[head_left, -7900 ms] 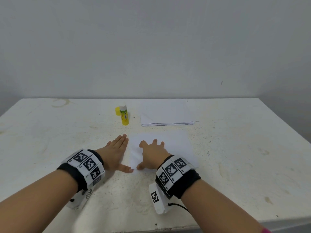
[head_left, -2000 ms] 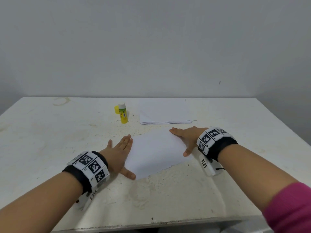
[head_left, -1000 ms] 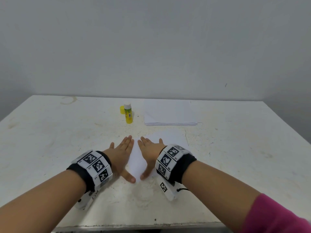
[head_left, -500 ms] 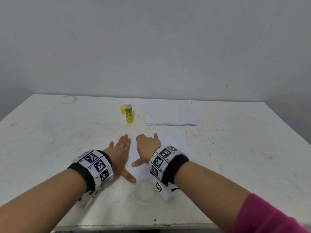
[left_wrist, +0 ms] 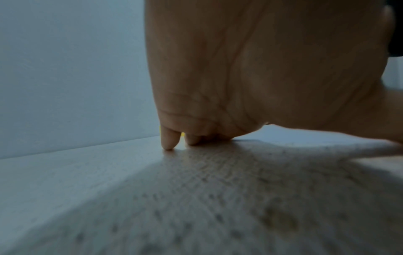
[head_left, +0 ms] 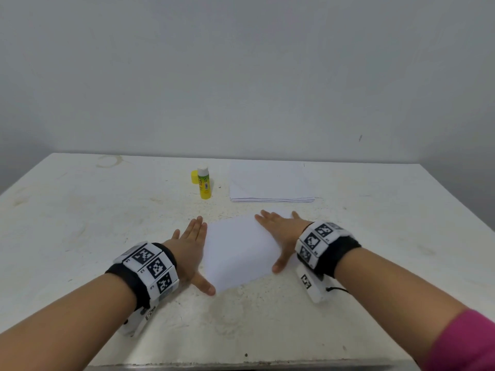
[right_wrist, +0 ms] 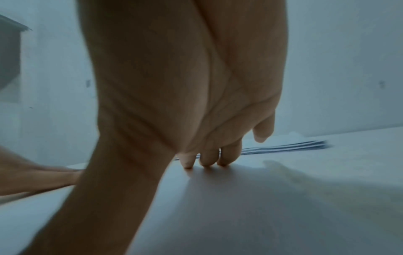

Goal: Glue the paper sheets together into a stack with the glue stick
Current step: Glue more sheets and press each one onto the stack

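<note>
Both hands are lying flat with fingers straight, holding nothing, and going from left to right: the left hand is resting on the table along the left edge of the near sheet, its thumb reaching toward the sheet's near corner, while the right hand is pressing down on the sheet's right side with its fingers spread over the paper. Farther back, the glue stick is standing upright and uncapped, its yellow cap sitting just behind it to the left, and to the right of it the pile of loose sheets is waiting, well apart from the hands. Judging by this, the step in hand is smoothing or squaring the near sheet on the table; the next move is probably calling for one hand to reach back for the glue stick or for another sheet from the pile, while the other is pinning the near paper so it is not sliding. How many layers the near sheet is hiding under it, and whether any glue is lying on it, I cannot tell; both wrist views are showing mostly palm, blurred and dim
</note>
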A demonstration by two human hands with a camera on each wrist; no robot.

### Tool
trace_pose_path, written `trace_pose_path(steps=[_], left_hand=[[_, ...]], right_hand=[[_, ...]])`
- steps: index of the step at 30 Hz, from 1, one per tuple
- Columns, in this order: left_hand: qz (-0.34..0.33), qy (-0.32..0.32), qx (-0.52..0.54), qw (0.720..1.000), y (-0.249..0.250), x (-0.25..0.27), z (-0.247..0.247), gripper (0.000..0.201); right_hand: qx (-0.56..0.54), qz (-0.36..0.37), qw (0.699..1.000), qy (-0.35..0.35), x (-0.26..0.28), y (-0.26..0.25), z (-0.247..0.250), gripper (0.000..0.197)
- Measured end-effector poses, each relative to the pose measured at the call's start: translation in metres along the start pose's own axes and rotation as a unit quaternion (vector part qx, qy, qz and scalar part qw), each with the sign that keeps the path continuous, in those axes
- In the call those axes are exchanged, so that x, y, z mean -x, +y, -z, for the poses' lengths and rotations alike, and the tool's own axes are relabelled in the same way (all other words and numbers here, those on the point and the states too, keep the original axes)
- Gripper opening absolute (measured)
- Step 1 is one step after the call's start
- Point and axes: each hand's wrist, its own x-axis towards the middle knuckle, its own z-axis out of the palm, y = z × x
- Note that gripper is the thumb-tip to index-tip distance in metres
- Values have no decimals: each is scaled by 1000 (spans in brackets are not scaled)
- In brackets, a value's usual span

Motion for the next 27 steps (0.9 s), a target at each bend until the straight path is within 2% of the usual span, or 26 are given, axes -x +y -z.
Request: trace_pose_path(steps=[3, 7, 15, 19, 23, 27], left_hand=[[-4, 0, 3, 1000, -1, 0, -1, 162], [-7, -5, 6, 1000, -1, -1, -1, 163], [-2, -2, 7, 1000, 0, 1, -1, 161], [-3, -4, 8, 1000, 1, 2, 0, 162], [-6, -2, 12, 1000, -1, 1, -1, 164], [-5, -3, 11, 1000, 0, 1, 0, 164]], right_hand=[[-12, -21, 1000, -21, 5, 25, 1, 137], [-32, -36, 999, 2, 5, 39, -1, 146], [-35, 16, 998, 44, 4, 43, -3, 157], [-123, 13, 990, 70, 4, 44, -8, 163], [-301, 32, 944, 131, 15, 49, -11, 143], [-460, 23, 863, 208, 24, 51, -15, 118]])
